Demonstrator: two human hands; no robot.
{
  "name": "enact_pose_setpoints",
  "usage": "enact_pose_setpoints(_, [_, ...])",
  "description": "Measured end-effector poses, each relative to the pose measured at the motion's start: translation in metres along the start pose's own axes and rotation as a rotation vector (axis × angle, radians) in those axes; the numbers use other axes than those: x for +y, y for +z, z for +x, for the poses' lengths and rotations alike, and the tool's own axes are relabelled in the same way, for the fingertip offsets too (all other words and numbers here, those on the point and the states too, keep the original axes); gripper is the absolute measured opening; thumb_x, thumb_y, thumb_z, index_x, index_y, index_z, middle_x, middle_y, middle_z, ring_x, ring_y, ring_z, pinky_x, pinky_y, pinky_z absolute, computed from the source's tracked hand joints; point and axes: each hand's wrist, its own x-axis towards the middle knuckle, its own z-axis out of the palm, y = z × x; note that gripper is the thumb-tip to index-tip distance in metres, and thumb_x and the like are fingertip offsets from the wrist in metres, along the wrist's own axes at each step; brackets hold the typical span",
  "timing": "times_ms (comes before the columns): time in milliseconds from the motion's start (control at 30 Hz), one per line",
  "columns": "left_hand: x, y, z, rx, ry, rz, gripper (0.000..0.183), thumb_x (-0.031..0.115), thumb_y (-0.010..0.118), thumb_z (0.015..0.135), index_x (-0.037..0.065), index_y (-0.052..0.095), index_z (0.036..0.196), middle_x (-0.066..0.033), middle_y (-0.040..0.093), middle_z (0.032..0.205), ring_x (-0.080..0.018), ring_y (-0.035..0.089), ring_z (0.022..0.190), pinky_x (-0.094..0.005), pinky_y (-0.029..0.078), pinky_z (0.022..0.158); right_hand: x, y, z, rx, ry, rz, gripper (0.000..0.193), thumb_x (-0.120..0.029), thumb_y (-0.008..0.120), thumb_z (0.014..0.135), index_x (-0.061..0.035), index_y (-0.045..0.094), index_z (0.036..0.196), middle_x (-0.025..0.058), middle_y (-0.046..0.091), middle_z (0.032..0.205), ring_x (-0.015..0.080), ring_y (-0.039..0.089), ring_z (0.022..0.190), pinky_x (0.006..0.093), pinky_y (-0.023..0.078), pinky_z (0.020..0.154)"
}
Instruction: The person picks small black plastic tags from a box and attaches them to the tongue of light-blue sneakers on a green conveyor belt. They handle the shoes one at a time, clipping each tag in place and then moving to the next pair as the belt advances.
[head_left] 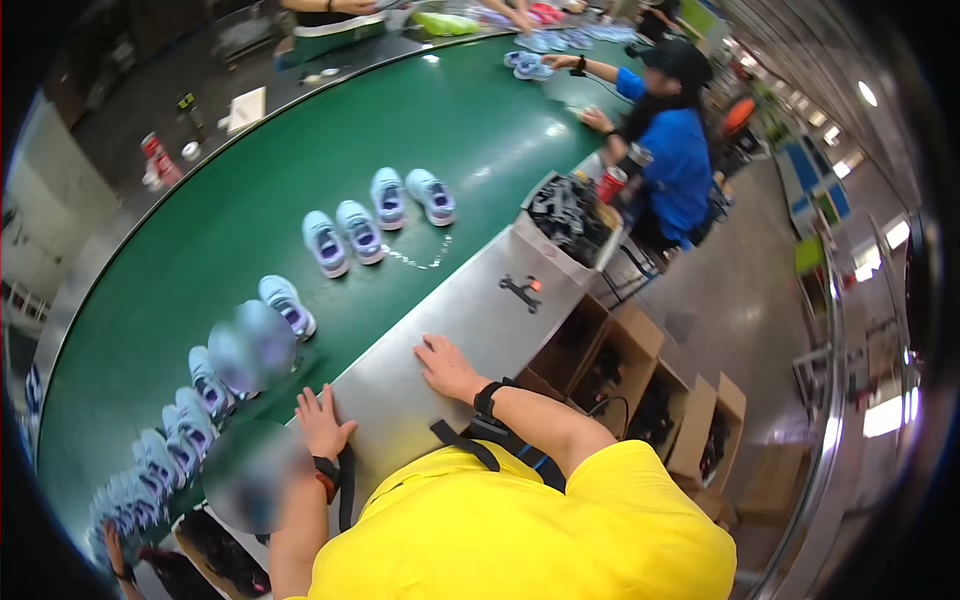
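Note:
My left hand (322,425) lies with its fingers spread at the edge between the metal table (385,385) and the green conveyor belt (230,230). Flat on the metal, my right hand (448,368) has its fingers stretched out and holds nothing. Pale blue sneakers stand on the belt: a single sneaker (287,306) is ahead of my left hand, one pair (342,240) stands farther off, and another pair (412,198) beyond that. A small black branched object (520,293) with an orange-red spot rests on the metal, beyond my right hand.
More sneakers (165,455) line the belt at lower left, partly blurred. A box of black parts (570,220) and a red can (612,184) stand at the table's far end. Open cartons (655,400) sit at right. A co-worker in blue (675,150) handles sneakers farther along.

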Motion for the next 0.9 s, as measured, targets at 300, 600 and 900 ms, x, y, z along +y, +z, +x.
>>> enact_pose_setpoints(300, [0.01,-0.026,-0.009,-0.087,0.078,0.062,0.11,0.042,0.079,0.066,0.011,0.013,0.15,-0.0307,0.014,0.15,-0.0461,0.011,0.14,-0.0533,0.013,0.113,0.061,-0.095,-0.099,0.475,0.401,-0.047,0.04,-0.007,0.057,0.078,-0.0023,0.051,0.118,0.0216,0.05,0.115,0.0387,0.049,0.11,0.0429,0.042,0.096])
enact_pose_setpoints(600, [0.019,-0.026,-0.006,-0.004,0.04,0.077,0.109,0.038,0.083,0.062,0.011,0.02,0.148,-0.0289,0.025,0.146,-0.0471,0.022,0.136,-0.0525,0.022,0.111,0.17,-0.197,-0.04,0.864,0.501,0.03,0.03,-0.01,0.056,0.08,-0.0036,0.055,0.109,0.0167,0.057,0.096,0.0326,0.056,0.091,0.0403,0.046,0.08])
enact_pose_setpoints(900, [0.037,-0.025,-0.001,-0.043,-0.133,0.07,0.11,0.028,0.085,0.06,0.009,0.021,0.147,-0.0286,0.023,0.147,-0.047,0.021,0.136,-0.0463,0.025,0.112,0.245,-0.262,0.045,0.624,0.609,-0.042,0.049,-0.031,0.069,0.077,-0.0025,0.055,0.115,0.0176,0.057,0.108,0.0338,0.056,0.101,0.0429,0.045,0.086])
